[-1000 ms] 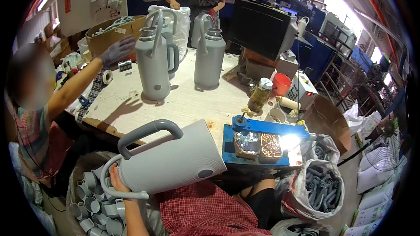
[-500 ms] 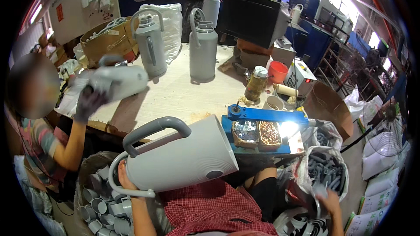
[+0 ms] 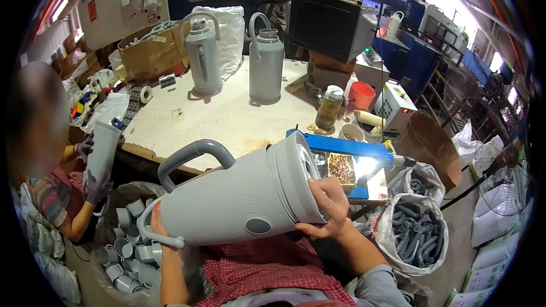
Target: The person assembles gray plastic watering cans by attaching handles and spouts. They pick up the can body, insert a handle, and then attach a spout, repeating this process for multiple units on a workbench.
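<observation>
A large grey thermos jug (image 3: pixel 227 207) lies tilted across my lap, with a dark grey side handle (image 3: pixel 196 156) on top and a carrying handle (image 3: pixel 143 227) at its left end. My left hand (image 3: pixel 161 224) supports that left end, its fingers partly hidden behind the jug. At the right end sits a round grey base cap (image 3: pixel 304 173), up against the body. My right hand (image 3: pixel 330 207) grips the cap's edge, thumb below and fingers over its face. I cannot tell whether the cap is fully seated.
Two grey jugs (image 3: pixel 266 71) stand on the pale table (image 3: pixel 222 119). Trays of small metal parts (image 3: pixel 341 170) lie by a blue lamp-lit fixture (image 3: pixel 347 149). Sacks of grey handles (image 3: pixel 418 233) and cups (image 3: pixel 131 256) flank me. A gloved co-worker (image 3: pixel 99 185) holds another jug at left.
My right hand has come from the sacks at lower right to the jug's right end, where a base cap now sits. The co-worker has drawn their jug off the table toward themselves.
</observation>
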`<state>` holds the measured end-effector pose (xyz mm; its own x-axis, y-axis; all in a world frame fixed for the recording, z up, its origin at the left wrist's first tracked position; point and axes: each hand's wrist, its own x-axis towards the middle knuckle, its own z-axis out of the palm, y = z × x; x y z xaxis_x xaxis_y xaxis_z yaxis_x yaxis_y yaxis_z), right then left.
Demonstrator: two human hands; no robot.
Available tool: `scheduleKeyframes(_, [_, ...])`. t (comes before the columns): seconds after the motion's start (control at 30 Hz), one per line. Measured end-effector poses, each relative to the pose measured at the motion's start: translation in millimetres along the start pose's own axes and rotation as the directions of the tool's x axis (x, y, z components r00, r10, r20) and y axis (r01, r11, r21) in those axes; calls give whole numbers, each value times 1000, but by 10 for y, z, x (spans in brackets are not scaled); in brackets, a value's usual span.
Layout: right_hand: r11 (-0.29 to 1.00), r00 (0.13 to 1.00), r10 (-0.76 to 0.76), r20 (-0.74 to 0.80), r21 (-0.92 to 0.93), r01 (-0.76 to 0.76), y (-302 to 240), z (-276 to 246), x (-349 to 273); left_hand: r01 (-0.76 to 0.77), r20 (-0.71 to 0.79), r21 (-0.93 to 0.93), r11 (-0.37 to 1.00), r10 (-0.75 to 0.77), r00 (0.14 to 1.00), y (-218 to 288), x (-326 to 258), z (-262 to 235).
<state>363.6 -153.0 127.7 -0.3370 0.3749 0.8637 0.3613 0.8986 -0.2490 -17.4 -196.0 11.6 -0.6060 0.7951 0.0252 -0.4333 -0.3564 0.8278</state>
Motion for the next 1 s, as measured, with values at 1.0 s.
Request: scheduleKeyframes(1.0, [-304, 104, 591, 800, 340, -890, 953, 1305, 216, -947, 601, 320, 26, 768, 224, 1515, -281, 91])
